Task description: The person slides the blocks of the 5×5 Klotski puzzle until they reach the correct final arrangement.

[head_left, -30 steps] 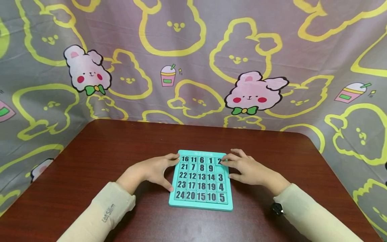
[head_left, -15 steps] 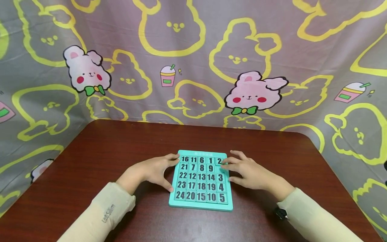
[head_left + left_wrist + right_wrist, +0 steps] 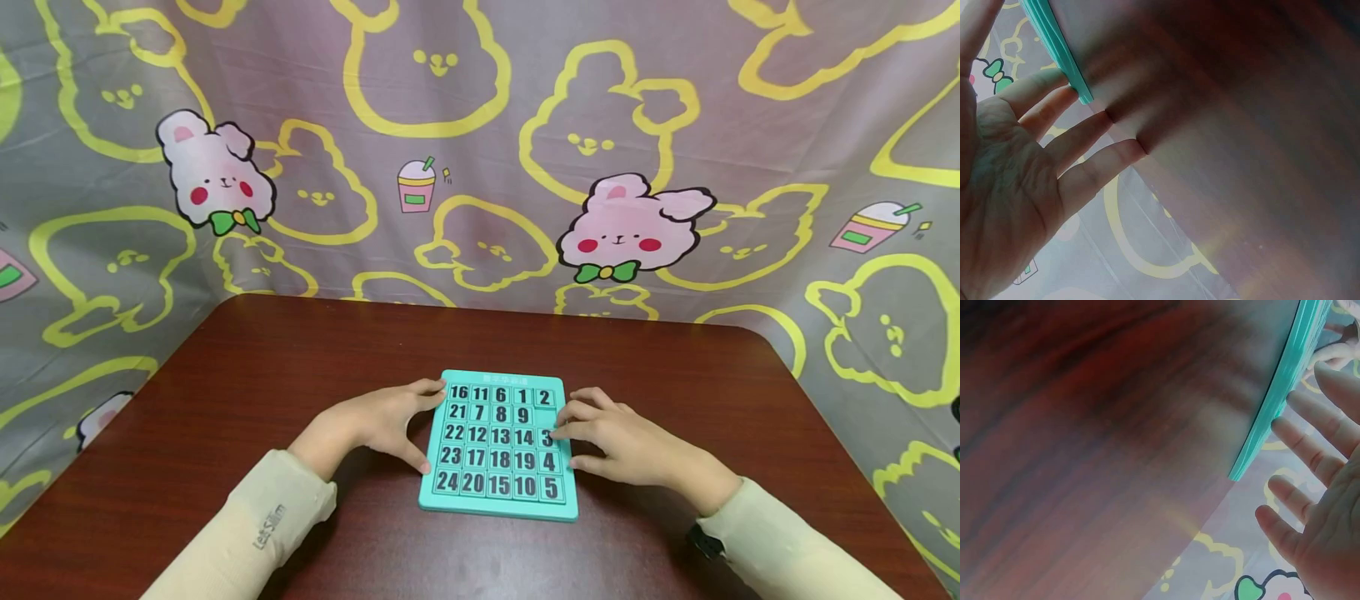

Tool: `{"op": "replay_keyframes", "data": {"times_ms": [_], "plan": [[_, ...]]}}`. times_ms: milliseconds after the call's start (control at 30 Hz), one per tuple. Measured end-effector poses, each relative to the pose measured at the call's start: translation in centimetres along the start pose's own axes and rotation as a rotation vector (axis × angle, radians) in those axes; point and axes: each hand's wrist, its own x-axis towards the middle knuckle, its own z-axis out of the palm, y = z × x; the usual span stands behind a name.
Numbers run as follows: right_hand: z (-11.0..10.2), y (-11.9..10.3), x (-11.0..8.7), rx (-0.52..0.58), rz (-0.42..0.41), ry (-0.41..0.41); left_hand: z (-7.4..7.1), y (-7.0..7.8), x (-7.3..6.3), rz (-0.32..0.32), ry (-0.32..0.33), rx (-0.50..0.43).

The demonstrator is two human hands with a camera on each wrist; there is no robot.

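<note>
I have the teal number board [image 3: 495, 509] flat on the red-brown tabletop [image 3: 375, 542], between the two hands. Numbered tiles [image 3: 500, 437] fill its frame in five rows: 16 11 6 1 2, then 21 7 8 9, then 22 12 13 14 3, then 23 17 18 19 4, then 24 20 15 10 5. One gap [image 3: 544, 418], at the right end of the second row, below the 2 and above tile 3 [image 3: 545, 438]. Left hand [image 3: 386, 421] is spread wide along the board's left edge, thumb near the lower part, forefinger near the top corner; I see it bracing the side, not wrapped round anything. In the left wrist view two fingertips meet the board's edge, and the other two look set down on the tabletop. Right hand [image 3: 626, 437] is loosely spread at the right side, holding nothing: one fingertip reaches over the rim onto tile 3, thumb at the right edge lower down. Pressing or just hovering there, I can't tell. Right wrist view gives me two fingertips overlapping the board's edge, ring and little fingers apart from it. Pale sleeves on both arms: dark lettering on the left sleeve [image 3: 273, 508], a black item at the right cuff [image 3: 707, 542]. Behind the table I get a grey-mauve curtain [image 3: 487, 158] with yellow outlined animals, pink-white rabbits and drink cups.
</note>
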Motion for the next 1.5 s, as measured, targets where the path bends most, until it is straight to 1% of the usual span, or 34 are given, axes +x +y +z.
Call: {"op": "replay_keyframes", "data": {"times_ms": [333,567,700,833,967,1267,1500], "plan": [[-0.1,0.6,0.1,-0.047,0.009,0.012,-0.1,-0.1,0.0,0.007,0.002,0.012],[-0.1,0.9,0.1,-0.054,0.015,0.025,-0.1,-0.1,0.1,0.002,-0.001,0.01],[0.1,0.6,-0.1,-0.103,0.015,0.023,0.0,-0.1,0.1,-0.003,-0.006,0.005],[0.2,0.3,0.0,-0.163,0.027,0.04,-0.1,-0.1,0.0,-0.002,-0.006,0.007],[0.3,0.2,0.1,-0.189,0.045,0.046,-0.1,0.0,-0.1,-0.006,-0.011,0.005],[0.1,0.7,0.6,-0.182,0.075,0.051,-0.1,0.1,-0.1,-0.009,-0.006,-0.002],[-0.1,1.1,0.7,-0.159,0.11,0.031,-0.1,0.2,-0.1,-0.009,-0.006,0.003]]}}
